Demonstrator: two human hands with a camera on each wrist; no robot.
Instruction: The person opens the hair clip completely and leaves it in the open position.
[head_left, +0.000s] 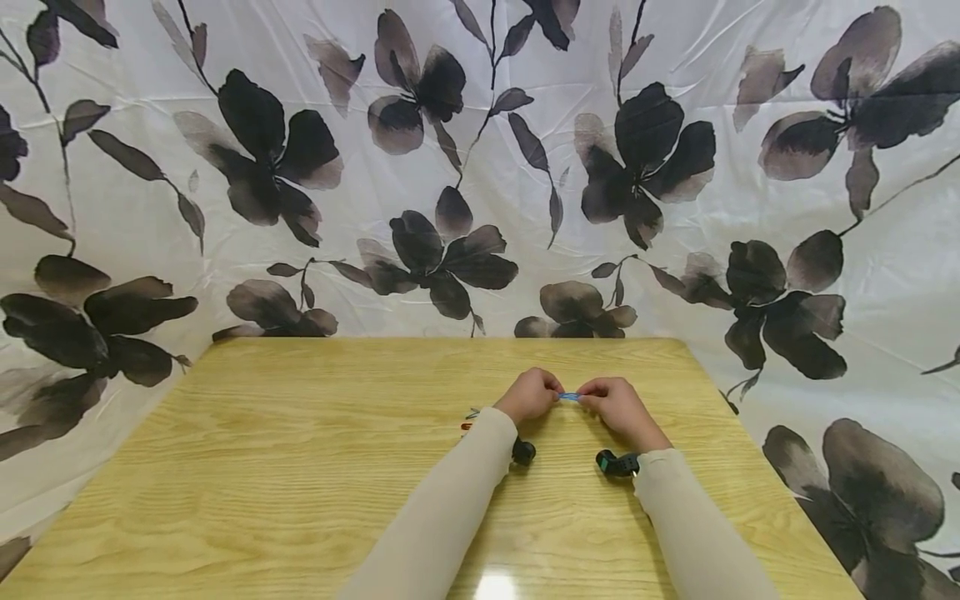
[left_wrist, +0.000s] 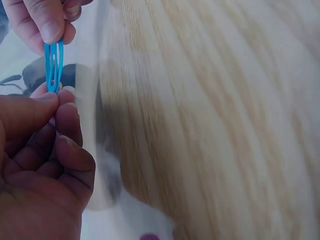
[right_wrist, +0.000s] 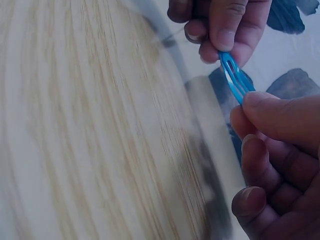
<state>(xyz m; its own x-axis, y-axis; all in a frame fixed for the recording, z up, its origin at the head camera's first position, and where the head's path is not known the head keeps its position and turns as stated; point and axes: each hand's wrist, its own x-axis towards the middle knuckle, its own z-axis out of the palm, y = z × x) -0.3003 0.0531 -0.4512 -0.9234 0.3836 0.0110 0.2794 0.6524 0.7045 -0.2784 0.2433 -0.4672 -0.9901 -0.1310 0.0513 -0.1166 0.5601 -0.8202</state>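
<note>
Pinching a small, flat, bright-blue snap hair clip (head_left: 570, 396) by its two ends, both hands are holding it just above the pale wooden table (head_left: 300, 450), near the far edge. The left hand (head_left: 529, 393) is gripping one end between thumb and curled fingertips (left_wrist: 60, 102); the right hand (head_left: 617, 404) is doing the same at the other end, its thumb (right_wrist: 280, 107) pressing on top. The clip is looking light, thin and springy, probably slick, so taking it at the ends seems soundest. More small clips (head_left: 468, 419) are lying beside the left sleeve (head_left: 450, 508).
</note>
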